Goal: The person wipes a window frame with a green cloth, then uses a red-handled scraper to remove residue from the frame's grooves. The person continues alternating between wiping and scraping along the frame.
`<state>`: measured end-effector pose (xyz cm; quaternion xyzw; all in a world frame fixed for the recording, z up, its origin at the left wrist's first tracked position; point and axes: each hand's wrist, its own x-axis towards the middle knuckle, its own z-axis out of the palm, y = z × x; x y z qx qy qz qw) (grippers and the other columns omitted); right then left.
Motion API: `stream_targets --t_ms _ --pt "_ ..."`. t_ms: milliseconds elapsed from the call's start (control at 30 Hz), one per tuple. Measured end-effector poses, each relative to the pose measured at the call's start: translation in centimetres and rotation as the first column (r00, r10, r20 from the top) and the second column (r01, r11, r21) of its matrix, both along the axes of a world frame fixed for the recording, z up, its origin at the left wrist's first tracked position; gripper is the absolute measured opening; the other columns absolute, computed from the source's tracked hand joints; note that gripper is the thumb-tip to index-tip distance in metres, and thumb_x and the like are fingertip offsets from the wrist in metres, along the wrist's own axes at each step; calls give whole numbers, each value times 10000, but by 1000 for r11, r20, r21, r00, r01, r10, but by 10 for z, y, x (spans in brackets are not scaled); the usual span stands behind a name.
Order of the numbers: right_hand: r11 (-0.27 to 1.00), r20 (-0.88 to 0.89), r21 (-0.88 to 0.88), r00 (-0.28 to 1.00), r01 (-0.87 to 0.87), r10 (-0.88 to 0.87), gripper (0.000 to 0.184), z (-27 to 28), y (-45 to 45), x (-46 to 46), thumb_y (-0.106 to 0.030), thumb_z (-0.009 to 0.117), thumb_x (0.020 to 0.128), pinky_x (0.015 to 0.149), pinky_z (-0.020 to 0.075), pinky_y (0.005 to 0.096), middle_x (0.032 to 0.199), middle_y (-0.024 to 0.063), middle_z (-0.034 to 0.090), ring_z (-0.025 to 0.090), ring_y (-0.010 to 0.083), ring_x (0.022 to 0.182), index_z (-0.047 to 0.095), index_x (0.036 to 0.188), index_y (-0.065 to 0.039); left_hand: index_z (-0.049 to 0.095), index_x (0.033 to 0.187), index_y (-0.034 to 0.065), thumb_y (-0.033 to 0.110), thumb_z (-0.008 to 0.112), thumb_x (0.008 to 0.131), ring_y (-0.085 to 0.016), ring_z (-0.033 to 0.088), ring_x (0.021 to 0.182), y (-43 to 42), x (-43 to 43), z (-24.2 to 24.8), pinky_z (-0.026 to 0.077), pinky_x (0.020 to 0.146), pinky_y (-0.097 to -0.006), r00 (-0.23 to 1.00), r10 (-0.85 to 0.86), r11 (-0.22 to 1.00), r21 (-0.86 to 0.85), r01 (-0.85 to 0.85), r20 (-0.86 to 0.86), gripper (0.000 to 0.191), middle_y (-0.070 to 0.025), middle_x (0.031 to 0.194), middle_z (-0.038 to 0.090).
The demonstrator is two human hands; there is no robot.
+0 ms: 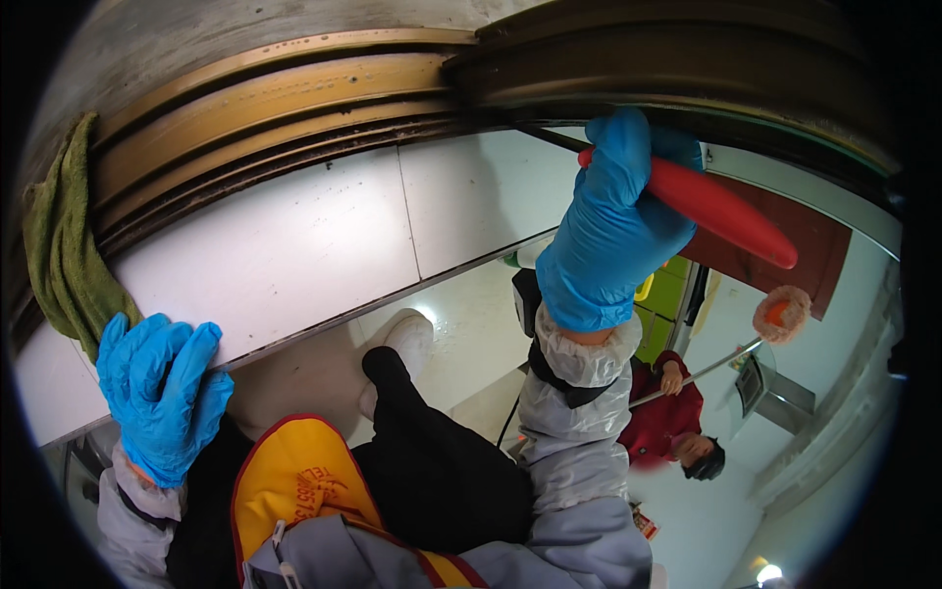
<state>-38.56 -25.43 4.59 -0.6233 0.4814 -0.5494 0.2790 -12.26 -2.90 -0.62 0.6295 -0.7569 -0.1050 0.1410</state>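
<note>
My right hand (618, 221), in a blue disposable glove, grips the red handle (725, 210) of a tool. Its thin dark shaft (548, 137) points left, up to the window frame; the tip is hard to make out in shadow. My left hand (162, 390), gloved the same way, rests at the edge of the white tiled sill (309, 228). Its fingers touch or lie just beside the lower end of a green cloth (62, 243). That cloth hangs over the left part of the brown metal window track (294, 92), which bears dirt and drops.
The dark sash frame (662, 66) stands at upper right. Below the sill lies a pale floor (441, 361). A person (666, 412) in a red top holds a pole with a fluffy round head (781, 314). A range hood (773, 394) is on the far wall.
</note>
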Motion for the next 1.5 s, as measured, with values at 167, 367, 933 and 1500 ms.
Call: stream_targets --t_ms 167,367,933,1500 --pt "995 -124 -95 992 20 -32 176 -3 -1 3 -167 712 894 686 472 265 773 19 598 556 102 712 575 894 -56 651 1237 175 249 760 770 -281 562 1096 -3 -1 0 352 1060 -522 1000 5 1000 -12 -5 -19 485 -46 1121 600" --pt "995 -170 -92 984 44 -59 176 -1 -4 4 -174 702 901 680 462 261 752 18 590 530 97 694 583 861 -51 655 1233 186 289 760 777 -268 566 1075 -4 -1 -2 368 1047 -518 999 4 1000 -31 -5 -34 478 -41 1106 602" --pt "975 -16 117 982 190 -189 181 -1 -2 5 -194 679 866 598 417 255 732 33 596 514 111 644 566 854 -54 657 1213 171 319 752 783 -256 552 1082 -9 -5 -3 375 1062 -508 999 31 996 -88 -34 -40 465 -38 1090 580" --pt "976 23 57 977 211 -213 164 8 -3 8 -162 664 883 612 435 269 725 35 580 510 113 648 570 824 -41 630 1225 172 329 726 805 -230 536 1104 -12 -6 -9 383 1067 -462 997 19 992 -120 -28 -74 459 -29 1116 560"
